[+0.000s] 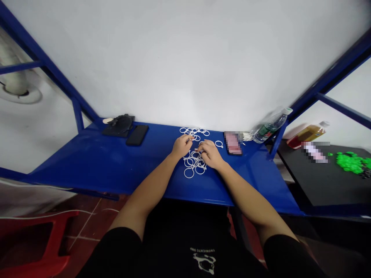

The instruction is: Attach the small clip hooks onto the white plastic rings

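Observation:
Several white plastic rings (194, 163) lie heaped on the blue table (95, 162) under my hands, with a second bunch of rings (194, 132) further back by the wall. My left hand (181, 146) has its fingers curled and pinches a white ring at its fingertips. My right hand (211, 153) rests on the near heap, fingers bent over the rings and touching them. The two hands almost meet above the pile. One loose ring (219, 144) lies alone to the right.
A black phone (137, 135) and a dark bundle (119, 125) lie at the back left. A pink phone (233, 143) and a tipped plastic bottle (270, 126) sit at the right. Green pieces (351, 161) lie on a black table. A red stool (34, 243) stands at the lower left.

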{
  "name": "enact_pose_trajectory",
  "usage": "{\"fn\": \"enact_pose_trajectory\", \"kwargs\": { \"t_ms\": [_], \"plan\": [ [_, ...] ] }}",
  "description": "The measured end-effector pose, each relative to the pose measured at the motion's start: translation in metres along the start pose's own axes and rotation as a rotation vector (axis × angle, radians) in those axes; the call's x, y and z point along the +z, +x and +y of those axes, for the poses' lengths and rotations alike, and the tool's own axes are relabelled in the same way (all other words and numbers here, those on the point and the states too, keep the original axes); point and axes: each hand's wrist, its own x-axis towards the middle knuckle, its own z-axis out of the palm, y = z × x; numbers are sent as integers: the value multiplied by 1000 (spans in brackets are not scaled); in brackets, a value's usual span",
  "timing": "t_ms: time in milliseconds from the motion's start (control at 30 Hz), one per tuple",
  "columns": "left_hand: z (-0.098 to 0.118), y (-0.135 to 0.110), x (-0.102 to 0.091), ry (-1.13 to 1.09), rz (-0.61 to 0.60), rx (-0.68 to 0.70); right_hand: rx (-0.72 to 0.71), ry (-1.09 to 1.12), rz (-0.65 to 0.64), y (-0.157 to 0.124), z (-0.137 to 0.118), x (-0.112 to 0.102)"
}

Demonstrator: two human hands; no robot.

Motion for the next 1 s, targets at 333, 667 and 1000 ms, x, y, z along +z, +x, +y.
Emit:
{"fn": "enact_pose_trajectory", "kwargs": {
  "t_ms": [333, 667, 1000],
  "plan": [
    [9, 1, -8, -40, -142, 34, 30, -35, -25, 1, 0, 0],
    [11, 1, -11, -54, -253, 63, 138, -107, 94, 1, 12, 3],
    [10, -2, -10, -116, -185, -21, 568, -231, 158, -5, 57, 6]
  ]
}}
